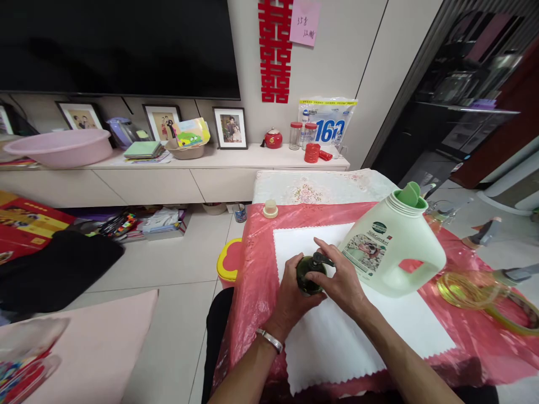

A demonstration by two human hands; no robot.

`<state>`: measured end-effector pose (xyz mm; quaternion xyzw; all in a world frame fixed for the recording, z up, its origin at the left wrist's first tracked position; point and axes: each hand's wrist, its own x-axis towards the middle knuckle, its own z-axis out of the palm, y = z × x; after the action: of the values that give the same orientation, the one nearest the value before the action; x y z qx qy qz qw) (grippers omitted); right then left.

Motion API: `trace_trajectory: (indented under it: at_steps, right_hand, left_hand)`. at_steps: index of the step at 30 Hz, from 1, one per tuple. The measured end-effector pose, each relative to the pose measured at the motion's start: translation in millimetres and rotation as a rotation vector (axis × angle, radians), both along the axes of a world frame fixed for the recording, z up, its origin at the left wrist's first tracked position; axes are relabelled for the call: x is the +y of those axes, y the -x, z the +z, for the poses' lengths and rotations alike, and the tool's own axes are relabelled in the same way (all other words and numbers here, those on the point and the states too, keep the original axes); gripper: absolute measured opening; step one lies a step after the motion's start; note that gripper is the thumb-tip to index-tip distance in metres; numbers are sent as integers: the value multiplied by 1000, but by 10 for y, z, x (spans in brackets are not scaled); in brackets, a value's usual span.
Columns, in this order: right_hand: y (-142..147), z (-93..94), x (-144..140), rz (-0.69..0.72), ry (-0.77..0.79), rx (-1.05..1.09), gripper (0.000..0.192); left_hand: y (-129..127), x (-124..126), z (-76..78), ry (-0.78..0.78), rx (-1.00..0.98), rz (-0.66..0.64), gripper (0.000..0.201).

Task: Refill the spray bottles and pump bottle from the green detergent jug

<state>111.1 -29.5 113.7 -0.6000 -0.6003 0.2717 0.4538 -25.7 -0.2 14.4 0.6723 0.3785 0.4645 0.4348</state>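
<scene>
My left hand (291, 296) wraps around a small dark green pump bottle (306, 276) that stands on a white cloth (337, 331). My right hand (339, 278) grips the bottle's black pump head (322, 260) from above. Right beside them stands a large pale green detergent jug (389, 247) with its green spout open at the top. A cream-coloured cap (270, 209) lies apart at the far left of the table.
The table carries a pink plastic cover (256, 269). A coil of yellowish clear tubing (467, 289) lies at the right. A yellow and pink stool (228, 262) stands by the table's left side. A low cabinet (189, 179) with photo frames runs along the wall.
</scene>
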Motion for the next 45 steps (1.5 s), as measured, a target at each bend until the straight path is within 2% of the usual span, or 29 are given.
trace_trajectory:
  at_steps: [2, 7, 14, 20, 22, 25, 28, 31, 34, 37, 41, 45]
  right_hand:
    - [-26, 5, -1, 20, 18, 34, 72]
    - [-126, 14, -7, 182, 71, 138, 72]
    - [-36, -52, 5, -13, 91, 52, 86]
    - [-148, 25, -14, 171, 124, 87, 76]
    - [-131, 26, -12, 164, 122, 70, 79]
    - [-47, 34, -11, 79, 103, 26, 82]
    - [-4, 128, -26, 50, 89, 13, 72]
    - [-63, 317, -1, 70, 60, 51, 67]
    - [-150, 491, 166, 33, -56, 280, 71]
    - [-192, 546, 443, -16, -124, 415, 64]
    - [-227, 521, 752, -64, -120, 388, 56]
    - [-314, 509, 1005, -74, -33, 253, 54]
  left_hand:
    - [10, -2, 1, 24, -6, -8, 100]
    - [33, -12, 60, 132, -48, -71, 98]
    - [17, -16, 24, 109, -17, -20, 101]
    - [47, -34, 80, 114, -51, -84, 97]
    - [44, -38, 90, 84, -52, -80, 92]
    - [32, -43, 66, 81, -30, -50, 91]
    - [34, -45, 11, 112, -39, -66, 95]
    - [46, -44, -34, 96, -98, -110, 96]
    - [55, -42, -43, 60, -85, -106, 98]
    - [57, -45, -21, 83, -46, -82, 102]
    - [57, -49, 10, 105, -10, -75, 103]
    - [55, -53, 18, 97, 13, -62, 104]
